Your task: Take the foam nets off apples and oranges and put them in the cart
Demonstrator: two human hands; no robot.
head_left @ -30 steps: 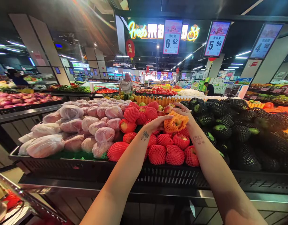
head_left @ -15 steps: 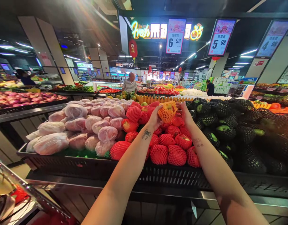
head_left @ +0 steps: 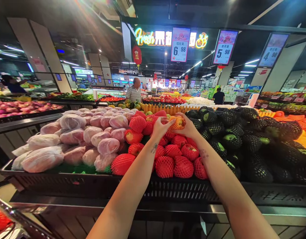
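Both my arms reach out over a pile of apples in red foam nets [head_left: 176, 156] on a black display bin [head_left: 98, 182]. My right hand [head_left: 186, 127] grips an apple in an orange foam net [head_left: 179, 123] from the right and below. My left hand [head_left: 160, 127] is at the net's left side, fingers curled and touching it. The apple is held just above the far part of the red pile.
Pink fruit in white nets [head_left: 93, 136] fills the bin's left part, and dark fruit in black nets [head_left: 242, 132] lies to the right. A person in a striped shirt [head_left: 134, 91] stands behind the display. Price signs [head_left: 179, 44] hang overhead. A cart edge [head_left: 8, 215] is at lower left.
The netted apple was lifted off the pile between both hands, then carried a little farther back. My right hand now wraps it more from beneath, and my view has shifted slightly.
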